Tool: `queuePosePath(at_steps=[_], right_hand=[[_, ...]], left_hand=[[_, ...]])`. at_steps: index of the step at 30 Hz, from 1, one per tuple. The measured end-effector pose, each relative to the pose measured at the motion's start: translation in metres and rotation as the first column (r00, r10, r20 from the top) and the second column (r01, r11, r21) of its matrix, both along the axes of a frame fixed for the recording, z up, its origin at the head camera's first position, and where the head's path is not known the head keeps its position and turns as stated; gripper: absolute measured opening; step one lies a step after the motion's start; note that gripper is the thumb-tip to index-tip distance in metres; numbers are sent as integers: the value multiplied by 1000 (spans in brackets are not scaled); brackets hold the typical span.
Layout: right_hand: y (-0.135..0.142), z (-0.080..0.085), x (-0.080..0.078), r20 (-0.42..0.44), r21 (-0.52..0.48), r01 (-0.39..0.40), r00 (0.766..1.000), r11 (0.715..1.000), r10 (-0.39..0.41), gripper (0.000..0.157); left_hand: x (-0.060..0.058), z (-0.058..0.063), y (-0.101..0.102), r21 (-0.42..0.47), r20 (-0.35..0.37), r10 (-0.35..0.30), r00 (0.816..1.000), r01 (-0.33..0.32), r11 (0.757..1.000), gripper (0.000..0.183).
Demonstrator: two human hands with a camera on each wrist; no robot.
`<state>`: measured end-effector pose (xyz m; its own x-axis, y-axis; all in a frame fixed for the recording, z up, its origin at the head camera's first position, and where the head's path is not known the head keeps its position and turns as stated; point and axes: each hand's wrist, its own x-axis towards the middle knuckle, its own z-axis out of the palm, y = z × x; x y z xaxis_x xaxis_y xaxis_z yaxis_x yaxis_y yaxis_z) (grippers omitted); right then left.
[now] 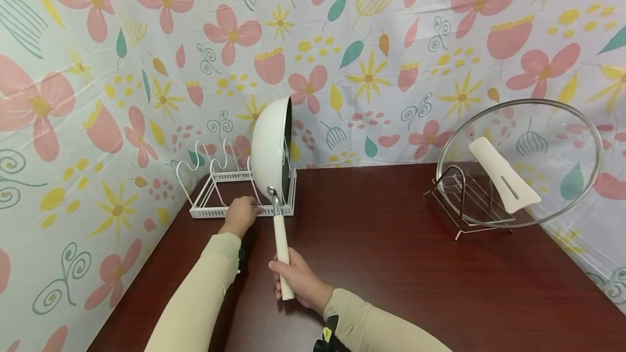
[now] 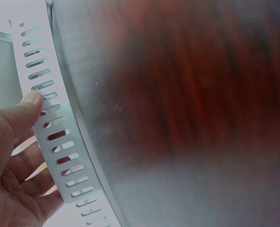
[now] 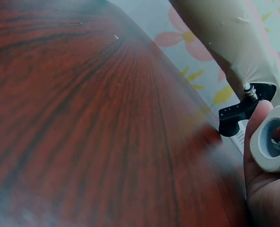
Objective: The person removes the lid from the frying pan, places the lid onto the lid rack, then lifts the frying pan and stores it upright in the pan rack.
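A white frying pan [image 1: 266, 143] with a dark inside stands on edge in the right part of a white wire rack [image 1: 207, 212]. My right hand [image 1: 302, 280] grips the pan's cream handle [image 1: 281, 240], which slants down toward me. In the right wrist view, the ring-shaped handle end [image 3: 260, 149] shows above the palm. My left hand [image 1: 240, 215] holds the rack's front rail. Seen from the left wrist, the thumb [image 2: 32, 100] presses on the slotted rail [image 2: 66, 158] and the other fingers lie behind it.
On the right of the dark red table [image 1: 371, 265], a large glass lid [image 1: 548, 213] with a white grip [image 1: 494, 164] leans in a small metal wire stand [image 1: 462, 200]. A flowered cloth [image 1: 362, 31] hangs along the table's back and left sides.
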<state>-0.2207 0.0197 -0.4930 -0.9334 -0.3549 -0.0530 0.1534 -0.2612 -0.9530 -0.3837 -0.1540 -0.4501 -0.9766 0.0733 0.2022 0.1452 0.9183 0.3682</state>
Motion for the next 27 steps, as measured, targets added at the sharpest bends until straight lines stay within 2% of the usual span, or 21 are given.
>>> queuePosePath(at_steps=[17,27], right_hand=[[2,-1,-2,16,-39,-9,1000,999,10,23],[7,0,-4,40,-52,-25,999,998,27,30]], left_hand=[[-2,-2,-1,5,-8,-8,1000,8,1000,20],[-4,-3,-1,15,-25,2,1000,-1,1000,18]])
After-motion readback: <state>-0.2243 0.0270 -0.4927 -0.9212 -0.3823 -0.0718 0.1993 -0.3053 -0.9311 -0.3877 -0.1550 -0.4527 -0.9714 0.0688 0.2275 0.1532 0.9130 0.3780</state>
